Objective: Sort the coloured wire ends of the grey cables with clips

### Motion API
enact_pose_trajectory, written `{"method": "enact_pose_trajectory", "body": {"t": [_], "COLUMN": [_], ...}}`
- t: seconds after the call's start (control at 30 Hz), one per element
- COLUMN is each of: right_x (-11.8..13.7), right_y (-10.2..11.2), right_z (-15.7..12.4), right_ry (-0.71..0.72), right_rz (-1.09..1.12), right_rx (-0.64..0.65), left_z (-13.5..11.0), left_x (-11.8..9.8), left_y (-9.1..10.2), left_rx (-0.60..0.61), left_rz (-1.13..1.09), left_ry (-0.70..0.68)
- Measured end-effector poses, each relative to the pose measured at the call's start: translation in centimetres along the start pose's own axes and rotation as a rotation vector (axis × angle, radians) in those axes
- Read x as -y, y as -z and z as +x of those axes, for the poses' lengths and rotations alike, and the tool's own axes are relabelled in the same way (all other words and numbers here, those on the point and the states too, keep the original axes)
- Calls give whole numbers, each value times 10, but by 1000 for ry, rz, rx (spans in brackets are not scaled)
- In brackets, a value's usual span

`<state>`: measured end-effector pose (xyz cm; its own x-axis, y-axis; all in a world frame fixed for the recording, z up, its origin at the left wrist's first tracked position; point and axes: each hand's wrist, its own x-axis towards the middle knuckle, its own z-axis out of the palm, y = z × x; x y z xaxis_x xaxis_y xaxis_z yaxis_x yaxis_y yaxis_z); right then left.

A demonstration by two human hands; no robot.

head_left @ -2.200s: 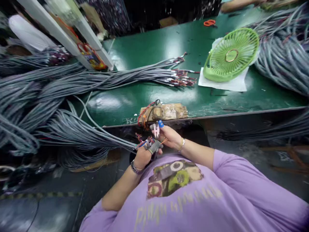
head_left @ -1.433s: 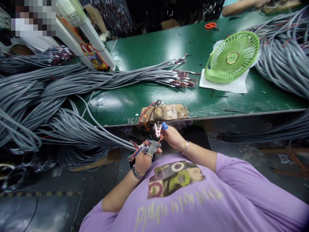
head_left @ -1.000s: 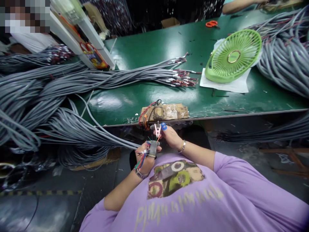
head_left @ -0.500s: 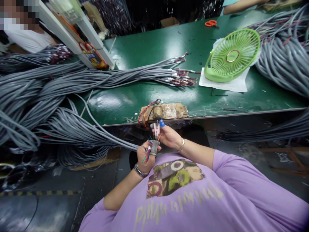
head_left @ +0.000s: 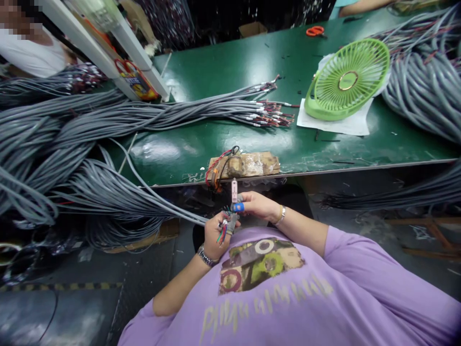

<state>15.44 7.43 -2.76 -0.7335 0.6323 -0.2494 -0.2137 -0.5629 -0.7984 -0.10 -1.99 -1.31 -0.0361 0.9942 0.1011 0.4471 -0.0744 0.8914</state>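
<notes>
My left hand (head_left: 215, 236) is closed around the ends of several grey cables (head_left: 187, 216), which run in from the left. Thin coloured wires (head_left: 224, 229), red, blue and green among them, fan out from its fingers. A grey piece (head_left: 232, 222) shows at the thumb side; whether it is a finger wrap or cable sheath I cannot tell. My right hand (head_left: 260, 206), with blue tape round one digit, is pinched close beside the wires. From its fingertips a small pink-and-white tool (head_left: 235, 191) points up towards the table edge; its kind is unclear.
A wooden block (head_left: 257, 164) with red and black leads sits at the edge of the green table (head_left: 173, 163). Beyond lie a cable bundle (head_left: 216, 109), a green fan (head_left: 347, 79) and orange-handled scissors (head_left: 315, 31). Co-workers are partly visible at the far side.
My right hand has come down and turned, its blue-taped digit now lower, beside the wires. The pink tool, spread before, now looks narrow and upright. My left hand keeps its hold.
</notes>
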Motion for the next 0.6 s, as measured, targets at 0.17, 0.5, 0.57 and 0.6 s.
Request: {"method": "enact_pose_trajectory", "body": {"t": [0.17,0.5,0.57,0.6], "right_x": [0,-2,-3,-2], "right_y": [-8,1,0,0], "right_z": [-1,-1,-1,-1], "right_ry": [49,-24,-10,-6], "right_rz": [-77,124,105,98], "right_rx": [-20,29,17,14], "left_z": [8,-2,-2,-2], "left_x": [-8,-3,-2,-1], "left_y": [4,4,3,3], "left_rx": [151,-73,-66,-78], "left_rz": [-27,-156,-175,-191], "left_ry": [83,216,215,215]}}
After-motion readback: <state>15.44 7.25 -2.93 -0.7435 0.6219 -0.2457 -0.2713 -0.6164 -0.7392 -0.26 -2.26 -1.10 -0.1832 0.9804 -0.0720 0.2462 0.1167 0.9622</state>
